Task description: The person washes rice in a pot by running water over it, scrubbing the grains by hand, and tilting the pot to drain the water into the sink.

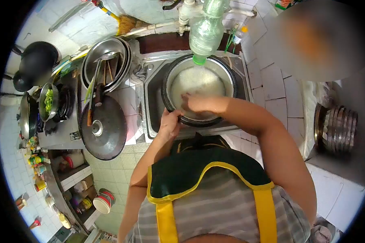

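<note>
Within the sink (152,111) sits a round metal pot (170,79) with a dark rim, holding cloudy, pale water (196,81); what lies under the surface cannot be made out. The left hand (171,121) has its fingers curled closed on the pot's rim, at the near left of the sink. The right hand (190,103) reaches into the water, its fingertips partly hidden, so I cannot tell how far they are spread or whether they grasp anything.

The pot could tilt or slide in the sink if the left hand slackened while the right pressed off-centre; too brisk a movement would likely slop water over the rim. Over the sink, a translucent green plastic bottle (207,34) hangs neck down above the pot's far side, where lifting the pot might knock it.

Left of the sink are nested steel basins (86,67) and a domed pan lid (109,139); farther left, a pan of chopped green vegetables (49,101). Jars (36,160) far left of the sink bear coloured labels, too small to read; no brand is legible.
</note>
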### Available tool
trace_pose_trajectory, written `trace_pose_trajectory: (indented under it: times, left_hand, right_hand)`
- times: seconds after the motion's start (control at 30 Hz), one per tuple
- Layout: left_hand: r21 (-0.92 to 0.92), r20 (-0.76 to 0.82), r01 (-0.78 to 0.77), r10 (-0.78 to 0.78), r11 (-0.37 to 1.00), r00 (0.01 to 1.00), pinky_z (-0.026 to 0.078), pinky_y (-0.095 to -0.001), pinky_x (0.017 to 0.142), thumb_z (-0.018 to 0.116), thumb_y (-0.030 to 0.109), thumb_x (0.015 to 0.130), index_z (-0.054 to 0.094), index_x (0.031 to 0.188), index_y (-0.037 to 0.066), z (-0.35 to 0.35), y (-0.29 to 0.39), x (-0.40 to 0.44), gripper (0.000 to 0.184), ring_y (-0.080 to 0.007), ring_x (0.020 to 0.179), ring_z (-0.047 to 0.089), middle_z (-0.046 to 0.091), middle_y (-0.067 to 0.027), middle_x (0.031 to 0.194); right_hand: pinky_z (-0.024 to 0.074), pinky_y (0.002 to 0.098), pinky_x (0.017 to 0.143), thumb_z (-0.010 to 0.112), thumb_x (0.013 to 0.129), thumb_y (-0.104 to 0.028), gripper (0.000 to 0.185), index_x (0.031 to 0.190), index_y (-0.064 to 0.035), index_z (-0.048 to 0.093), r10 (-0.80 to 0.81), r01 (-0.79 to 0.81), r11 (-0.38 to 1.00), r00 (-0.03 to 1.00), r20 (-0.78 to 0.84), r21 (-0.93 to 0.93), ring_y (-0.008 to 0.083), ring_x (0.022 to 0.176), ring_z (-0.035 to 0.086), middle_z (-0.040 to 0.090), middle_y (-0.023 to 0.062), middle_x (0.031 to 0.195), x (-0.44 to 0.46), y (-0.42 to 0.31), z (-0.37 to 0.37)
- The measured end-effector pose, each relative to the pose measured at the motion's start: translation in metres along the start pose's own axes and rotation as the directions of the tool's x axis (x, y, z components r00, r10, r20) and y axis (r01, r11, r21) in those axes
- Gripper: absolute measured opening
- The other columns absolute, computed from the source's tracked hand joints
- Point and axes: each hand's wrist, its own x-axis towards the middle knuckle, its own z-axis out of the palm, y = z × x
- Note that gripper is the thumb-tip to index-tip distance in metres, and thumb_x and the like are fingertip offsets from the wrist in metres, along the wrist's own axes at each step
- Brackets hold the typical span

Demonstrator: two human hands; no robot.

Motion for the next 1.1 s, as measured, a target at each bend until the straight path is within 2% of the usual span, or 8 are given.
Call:
trace_pose_trajectory:
  times: [0.13, 0.23, 0.43, 0.57, 0.73, 0.9, 0.97, 1.1]
  left_hand:
    - [-0.081, 0.005, -0.011, 0.011, 0.997, 1.000, 0.043, -0.0298, 0.047, 0.051, -0.005, 0.070, 0.044, 0.095, 0.006, 0.006, 0.011, -0.009, 0.029, -0.0185, 0.065, 0.053, 0.053, -0.0059, 0.079]
    - [-0.005, 0.032, -0.005, 0.005, 1.000, 0.999, 0.041, -0.0301, 0.046, 0.050, -0.004, 0.071, 0.044, 0.093, 0.007, 0.001, 0.004, 0.002, 0.026, -0.0182, 0.063, 0.052, 0.051, -0.0054, 0.078]
    - [-0.037, 0.005, -0.016, 0.016, 0.999, 1.000, 0.041, -0.0280, 0.043, 0.050, -0.005, 0.069, 0.047, 0.094, 0.008, 0.004, 0.013, -0.006, 0.029, -0.0138, 0.059, 0.052, 0.054, -0.0031, 0.076]
    - [0.028, 0.036, 0.030, -0.031, 0.999, 0.999, 0.044, -0.0335, 0.049, 0.051, -0.005, 0.069, 0.044, 0.096, 0.009, -0.002, 0.009, 0.004, 0.031, -0.0182, 0.070, 0.052, 0.052, -0.0052, 0.083]
    - [-0.065, 0.065, 0.009, -0.005, 0.998, 0.998, 0.047, -0.0406, 0.062, 0.050, -0.005, 0.070, 0.044, 0.103, 0.007, -0.009, 0.000, 0.005, 0.037, -0.0227, 0.080, 0.052, 0.051, -0.0070, 0.091]
    - [-0.033, 0.026, 0.061, -0.061, 0.998, 0.998, 0.047, -0.0426, 0.066, 0.050, -0.005, 0.070, 0.043, 0.106, 0.007, 0.007, 0.012, -0.005, 0.038, -0.0235, 0.080, 0.053, 0.052, -0.0087, 0.093]
    - [-0.067, 0.001, 0.077, -0.077, 0.995, 0.997, 0.048, -0.0412, 0.065, 0.051, -0.004, 0.070, 0.044, 0.106, 0.007, 0.008, 0.013, -0.007, 0.038, -0.0233, 0.079, 0.054, 0.052, -0.0089, 0.093]
    - [-0.018, 0.058, 0.058, -0.057, 0.998, 0.997, 0.048, -0.0335, 0.056, 0.051, -0.002, 0.070, 0.046, 0.101, 0.009, -0.013, 0.010, 0.006, 0.034, -0.0184, 0.069, 0.055, 0.054, -0.0049, 0.086]
  right_hand:
    - [0.0403, 0.0523, 0.078, 0.052, 0.075, -0.015, 0.027, 0.100, -0.0120, 0.060, 0.232, -0.235, 0.972, 0.957, -0.172, 0.000, 0.0302, 0.096, 0.053, 0.057, 0.0145, 0.100, -0.009, 0.034, 0.014]
    - [0.0400, 0.0520, 0.076, 0.050, 0.077, -0.017, 0.025, 0.099, -0.0159, 0.061, -0.086, 0.096, 0.989, 0.992, 0.090, -0.116, 0.0321, 0.093, 0.054, 0.058, 0.0134, 0.097, 0.038, 0.042, 0.086]
    - [0.0393, 0.0533, 0.074, 0.051, 0.074, -0.013, 0.023, 0.094, -0.0137, 0.062, 0.311, -0.321, 0.947, 0.915, -0.258, 0.002, 0.0312, 0.090, 0.055, 0.056, 0.0135, 0.099, 0.000, 0.027, 0.025]
    - [0.0410, 0.0515, 0.074, 0.048, 0.074, -0.014, 0.025, 0.096, -0.0104, 0.060, 0.111, -0.111, 0.994, 0.988, 0.109, -0.003, 0.0300, 0.092, 0.056, 0.057, 0.0138, 0.099, 0.016, 0.031, 0.030]
    - [0.0471, 0.0433, 0.069, 0.047, 0.078, -0.020, 0.025, 0.090, -0.0038, 0.061, 0.743, -0.666, 0.665, 0.633, -0.217, 0.338, 0.0322, 0.082, 0.059, 0.061, 0.0170, 0.089, 0.015, 0.074, -0.018]
    - [0.0427, 0.0466, 0.080, 0.046, 0.080, -0.027, 0.030, 0.089, -0.0017, 0.061, 0.686, -0.523, 0.567, 0.727, -0.014, 0.636, 0.0347, 0.090, 0.056, 0.057, 0.0216, 0.100, 0.082, 0.046, -0.004]
    - [0.0390, 0.0470, 0.085, 0.050, 0.078, -0.027, 0.029, 0.091, -0.0045, 0.062, 0.408, -0.380, 0.912, 0.877, -0.255, 0.153, 0.0363, 0.098, 0.052, 0.054, 0.0199, 0.109, 0.085, 0.014, 0.020]
    - [0.0331, 0.0482, 0.092, 0.054, 0.075, -0.027, 0.031, 0.100, -0.0094, 0.061, -0.135, 0.140, 0.990, 0.963, -0.233, 0.005, 0.0356, 0.111, 0.042, 0.048, 0.0180, 0.116, 0.016, 0.019, 0.006]
